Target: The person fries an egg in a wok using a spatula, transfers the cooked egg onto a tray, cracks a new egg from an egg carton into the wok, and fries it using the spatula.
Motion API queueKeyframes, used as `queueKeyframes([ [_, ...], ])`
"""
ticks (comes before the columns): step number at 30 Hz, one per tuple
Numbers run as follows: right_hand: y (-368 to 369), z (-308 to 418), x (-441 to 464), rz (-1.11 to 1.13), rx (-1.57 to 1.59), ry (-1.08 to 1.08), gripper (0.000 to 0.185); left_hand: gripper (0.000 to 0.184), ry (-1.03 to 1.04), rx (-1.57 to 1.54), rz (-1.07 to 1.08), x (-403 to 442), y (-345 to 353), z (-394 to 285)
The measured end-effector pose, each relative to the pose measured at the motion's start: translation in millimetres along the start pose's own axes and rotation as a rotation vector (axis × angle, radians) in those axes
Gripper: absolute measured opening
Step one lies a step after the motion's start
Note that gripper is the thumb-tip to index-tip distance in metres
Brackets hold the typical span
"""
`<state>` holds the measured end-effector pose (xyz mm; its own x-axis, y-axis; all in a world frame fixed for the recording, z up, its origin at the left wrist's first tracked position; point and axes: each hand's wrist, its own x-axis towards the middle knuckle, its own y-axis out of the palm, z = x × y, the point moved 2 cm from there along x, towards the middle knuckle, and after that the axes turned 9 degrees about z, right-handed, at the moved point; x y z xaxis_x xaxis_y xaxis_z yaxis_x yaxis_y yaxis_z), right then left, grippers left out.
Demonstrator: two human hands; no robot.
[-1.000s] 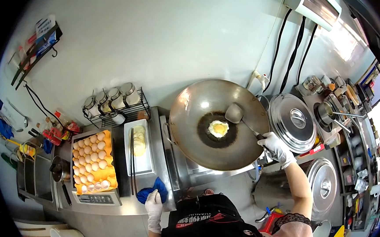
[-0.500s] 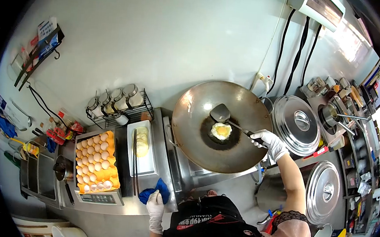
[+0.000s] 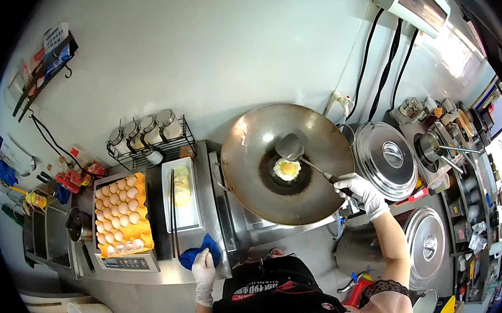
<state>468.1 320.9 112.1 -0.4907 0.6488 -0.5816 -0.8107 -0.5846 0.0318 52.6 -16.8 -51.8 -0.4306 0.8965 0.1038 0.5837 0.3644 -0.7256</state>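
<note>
Head cam: your R hand (image 3: 362, 194) grasps the spatula (image 3: 289, 146) by its handle, w/ blade at the far edge of the fried egg (image 3: 286, 170), near ctr of the wok (image 3: 252, 139). Your L hand (image 3: 203, 269) clutches the blue cloth (image 3: 213, 249) on the counter (image 3: 167, 273), near 2 chopsticks (image 3: 172, 212).

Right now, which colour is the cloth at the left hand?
The cloth is blue; the head view shows it best.

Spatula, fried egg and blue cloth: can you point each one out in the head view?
Spatula (image 3: 290, 147): head view, on its blade.
Fried egg (image 3: 287, 168): head view, on the yolk.
Blue cloth (image 3: 213, 248): head view, on its exposed folds.
</note>
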Motion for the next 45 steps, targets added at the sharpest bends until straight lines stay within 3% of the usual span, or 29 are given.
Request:
queueKeyframes([
  [7,16,-9,-9,-0.066,-0.149,-0.031,0.014,0.025,0.018,0.011,0.009,3,1,-3],
  [14,14,-24,-6,-0.216,-0.475,-0.053,0.031,0.025,0.035,0.005,-0.008,2,1,1],
  [23,8,-12,-3,-0.293,-0.403,0.0,0.023,0.025,0.023,0.019,-0.011,0,0,5],
  [37,-9,-10,-6,-0.32,-0.395,0.025,0.026,0.026,-0.039,0.01,0.022,2,0,1],
  [45,-29,-18,21,-0.158,-0.358,0.014,0.016,0.026,0.024,0.045,-0.023,3,4,0],
])
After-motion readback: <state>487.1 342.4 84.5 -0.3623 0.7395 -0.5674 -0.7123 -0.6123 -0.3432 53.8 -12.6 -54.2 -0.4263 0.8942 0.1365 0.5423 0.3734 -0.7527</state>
